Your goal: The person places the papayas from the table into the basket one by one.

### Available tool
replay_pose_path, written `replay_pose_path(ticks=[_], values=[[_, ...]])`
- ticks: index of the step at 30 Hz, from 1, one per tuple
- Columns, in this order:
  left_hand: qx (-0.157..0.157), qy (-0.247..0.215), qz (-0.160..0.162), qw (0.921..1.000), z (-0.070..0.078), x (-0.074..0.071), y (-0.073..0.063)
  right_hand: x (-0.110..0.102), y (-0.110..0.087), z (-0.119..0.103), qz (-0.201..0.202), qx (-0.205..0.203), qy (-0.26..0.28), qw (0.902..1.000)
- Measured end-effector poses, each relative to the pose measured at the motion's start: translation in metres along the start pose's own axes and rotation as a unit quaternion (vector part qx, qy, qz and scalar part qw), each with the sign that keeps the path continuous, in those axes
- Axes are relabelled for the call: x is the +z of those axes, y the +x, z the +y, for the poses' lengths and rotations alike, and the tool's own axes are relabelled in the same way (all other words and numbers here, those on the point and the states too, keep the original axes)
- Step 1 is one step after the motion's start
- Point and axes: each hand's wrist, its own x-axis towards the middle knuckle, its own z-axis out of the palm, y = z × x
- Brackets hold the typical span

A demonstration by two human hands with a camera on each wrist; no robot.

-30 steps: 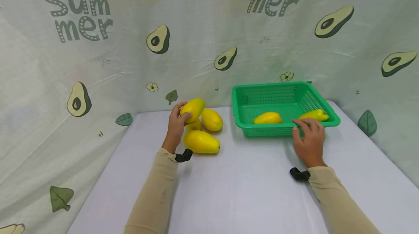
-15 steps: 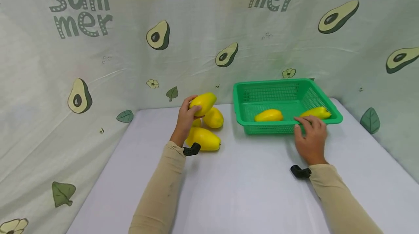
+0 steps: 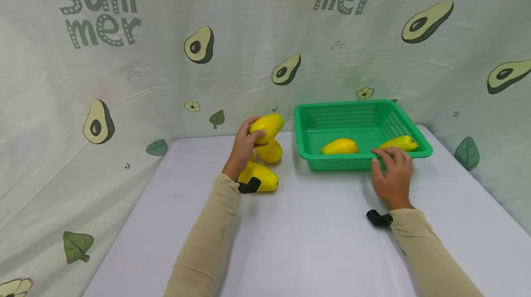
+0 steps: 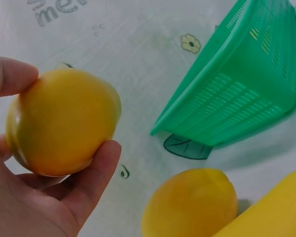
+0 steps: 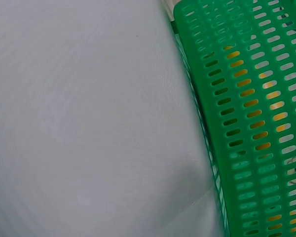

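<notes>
Right wrist view: fruit (image 5: 250, 103) through basket (image 5: 243, 123)

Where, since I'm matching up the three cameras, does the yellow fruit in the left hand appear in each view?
Head: the held fruit is near the middle, gripped in the left hand, left of the green basket.
Left wrist: large, on the left side.
Right wrist: not in it; the yellow behind the slots looks like the basket's own fruit.
Shared landmark: the green basket, on the right in all three.
</notes>
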Motion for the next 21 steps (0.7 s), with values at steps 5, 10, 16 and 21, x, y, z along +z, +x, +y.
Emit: replay_pose_path(ticks=[5,10,16,21], values=[[0.001,0.012,-0.019,0.9998,0.007,0.003,0.001,0.001,-0.001,0.002,0.001,-0.002,-0.002,1.0],[0.007,0.022,-0.022,0.9995,0.012,0.005,0.002,0.002,0.0,0.001,0.002,-0.005,-0.002,1.0],[0.018,0.018,-0.027,0.9993,0.013,0.011,0.002,0.001,0.001,-0.001,0.001,-0.004,0.003,1.0],[0.019,0.021,-0.035,0.999,0.015,0.018,0.003,0.001,0.002,-0.001,0.004,-0.009,0.003,0.9999]])
